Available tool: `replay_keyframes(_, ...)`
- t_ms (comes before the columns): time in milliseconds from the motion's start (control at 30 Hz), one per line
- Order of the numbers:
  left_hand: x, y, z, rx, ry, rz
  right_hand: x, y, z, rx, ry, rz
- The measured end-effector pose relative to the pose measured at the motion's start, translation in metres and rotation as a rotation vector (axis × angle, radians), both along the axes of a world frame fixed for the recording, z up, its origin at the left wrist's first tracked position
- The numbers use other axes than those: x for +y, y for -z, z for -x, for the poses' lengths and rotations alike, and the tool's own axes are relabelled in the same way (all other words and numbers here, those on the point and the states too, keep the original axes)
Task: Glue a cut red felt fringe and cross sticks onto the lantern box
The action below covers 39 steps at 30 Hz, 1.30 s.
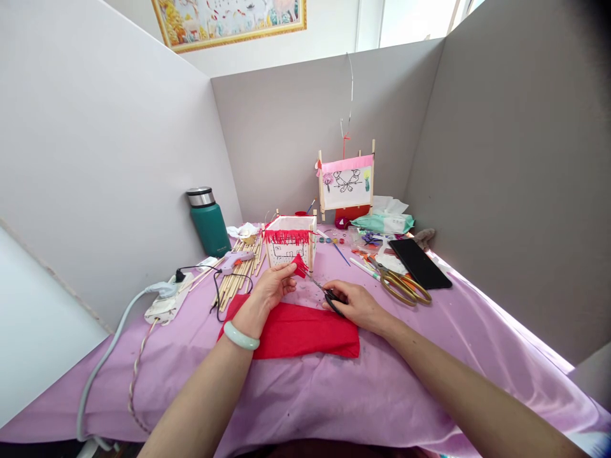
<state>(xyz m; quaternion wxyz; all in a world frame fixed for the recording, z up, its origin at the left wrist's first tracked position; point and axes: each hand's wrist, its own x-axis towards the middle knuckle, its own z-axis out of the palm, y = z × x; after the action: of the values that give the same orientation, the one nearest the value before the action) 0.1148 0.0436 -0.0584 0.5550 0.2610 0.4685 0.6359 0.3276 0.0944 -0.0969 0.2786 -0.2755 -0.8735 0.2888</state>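
A small red piece (pixel 300 267) is pinched between the thumb and fingers of the left hand (pixel 273 287). It is held up off the table, just in front of the box (pixel 289 249), which has a red fringe along its top edge. Thin cuts can be seen at the side of the piece.

The handles of the black scissors (pixel 335 303) are gripped by the right hand (pixel 356 304), with the fingers bent round them. From this hand, the piece lies to the left and a bit farther away. The scissors are slanted the same way, so their long line is pointed right at the cut side of the piece. The tips are very near it, but whether it is touched by them cannot be told. The piece is nearer to the left hand, by which it is held.

Under both hands, a big red sheet (pixel 310 334) is laid flat, its long side running left to right. The gold scissors (pixel 398 289) are left lying off to the right.
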Motion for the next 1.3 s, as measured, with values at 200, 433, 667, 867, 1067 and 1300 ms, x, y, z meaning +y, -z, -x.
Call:
replay_keyframes(200, -0.0005, 0.0007, 0.0003, -0.002, 0.003, -0.004, 0.0013, 0.0021, 0.0004, -0.01, 0.009, -0.003)
replay_keyframes(433, -0.0012, -0.0008, -0.0011, -0.001, 0.003, 0.0, 0.0019, 0.0011, 0.0003, -0.018, 0.025, -0.003)
replay_keyframes(667, -0.0034, -0.0041, -0.003, -0.016, -0.002, 0.012, 0.0014, 0.0001, -0.0004, -0.009, 0.04, 0.007)
replay_keyframes(867, -0.0031, -0.0036, -0.0022, 0.0, 0.007, 0.016, 0.0021, 0.0008, -0.0006, -0.015, 0.049, 0.018)
replay_keyframes(1067, -0.0045, -0.0052, -0.0029, -0.005, 0.013, 0.019, 0.0027, 0.0019, -0.0004, -0.02, 0.031, 0.014)
replay_keyframes(1300, -0.0006, -0.0013, -0.0005, 0.003, 0.014, 0.028, 0.0029, 0.0005, -0.0005, -0.027, 0.023, -0.005)
